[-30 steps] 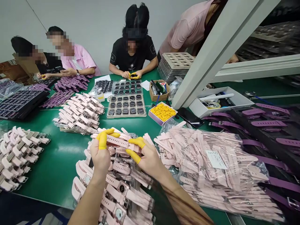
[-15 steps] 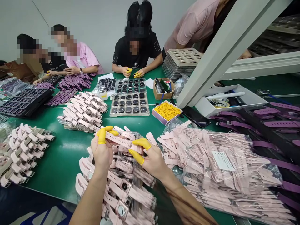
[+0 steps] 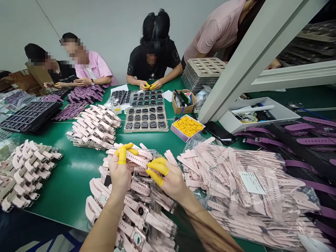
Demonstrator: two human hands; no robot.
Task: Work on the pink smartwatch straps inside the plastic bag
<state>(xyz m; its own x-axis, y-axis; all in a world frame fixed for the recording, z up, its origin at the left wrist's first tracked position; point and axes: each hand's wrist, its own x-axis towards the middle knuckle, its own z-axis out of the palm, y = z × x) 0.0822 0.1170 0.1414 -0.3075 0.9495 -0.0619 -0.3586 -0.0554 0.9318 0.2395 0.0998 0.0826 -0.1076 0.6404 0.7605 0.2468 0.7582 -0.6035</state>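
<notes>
Both my hands wear yellow finger cots on thumb and forefinger. A pale pink watch strap [image 3: 137,160] with a row of holes stretches between them. My left hand [image 3: 121,169] is closed on its left end. At its right end, my right hand [image 3: 168,174] pinches it near the buckle or joint, which the fingertips partly cover. Below them lies a stack of pink-strapped watches [image 3: 136,211] in clear trays, some with their round sensor backs facing up. To the right of my right hand is a heap of loose pink straps [image 3: 191,166].
Bagged pink straps [image 3: 252,182] fill the right side, purple straps [image 3: 304,140] beyond. A small box of yellow finger cots [image 3: 187,126] stands ahead, near trays of watch faces [image 3: 145,119]. Watch stacks [image 3: 96,126] stand left. Co-workers [image 3: 153,59] sit across the green table [image 3: 70,168].
My left hand has shifted slightly right and down, and the strap now runs more level toward my right fingertips. The co-worker opposite has brought both hands together.
</notes>
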